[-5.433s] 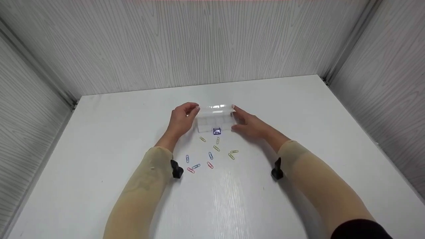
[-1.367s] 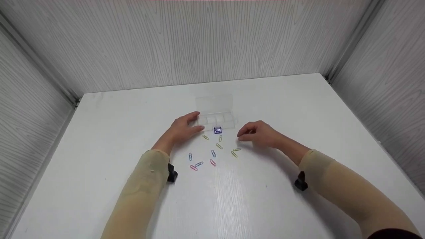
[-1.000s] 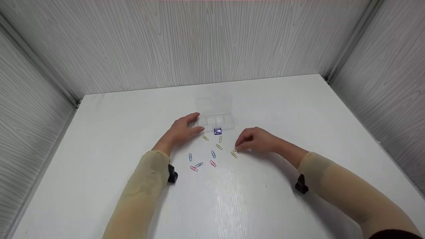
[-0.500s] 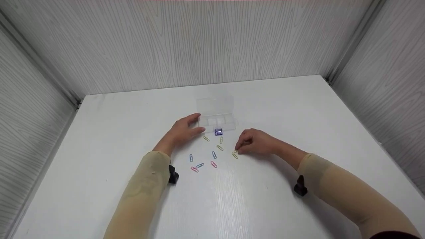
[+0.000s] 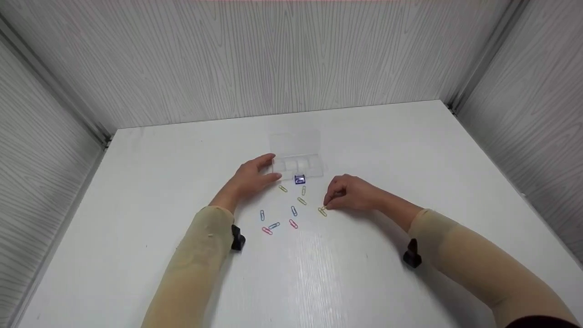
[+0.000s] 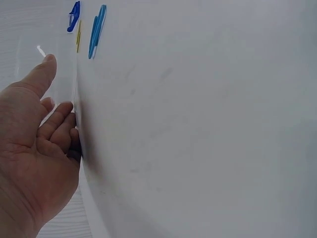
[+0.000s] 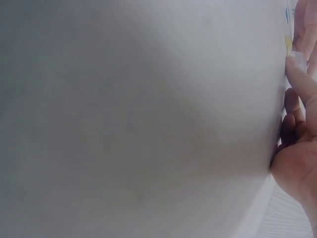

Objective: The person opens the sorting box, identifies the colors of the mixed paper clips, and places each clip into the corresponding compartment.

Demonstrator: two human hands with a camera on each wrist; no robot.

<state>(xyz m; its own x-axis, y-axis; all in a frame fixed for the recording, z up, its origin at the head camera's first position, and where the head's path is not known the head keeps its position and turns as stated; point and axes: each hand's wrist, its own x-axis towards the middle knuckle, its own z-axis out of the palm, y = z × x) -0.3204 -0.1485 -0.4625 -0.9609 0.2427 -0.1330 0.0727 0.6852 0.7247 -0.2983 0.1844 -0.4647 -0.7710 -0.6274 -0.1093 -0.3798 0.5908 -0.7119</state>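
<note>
A clear plastic compartment box (image 5: 297,165) stands at mid-table in the head view, its lid (image 5: 295,142) swung back and a purple latch (image 5: 299,179) at its front. My left hand (image 5: 249,178) holds the box's left end between thumb and fingers. To the right of the box front, my right hand (image 5: 350,193) pinches at a yellow paper clip (image 5: 324,208), mostly covered by the fingertips. Another yellow paper clip (image 5: 322,212) lies right against it. In the left wrist view the thumb (image 6: 43,74) extends over the clear plastic, and the other fingers curl beside it.
Between the hands lie more yellow paper clips (image 5: 301,201), blue paper clips (image 5: 294,211) and pink paper clips (image 5: 293,223). The white tabletop (image 5: 291,282) ends at a wood-grain back panel (image 5: 273,59), with side panels left and right.
Earlier both hands held the box with its lid partly raised; the lid is now fully back. My right hand has come down to the yellow paper clips, while the left stays at the box.
</note>
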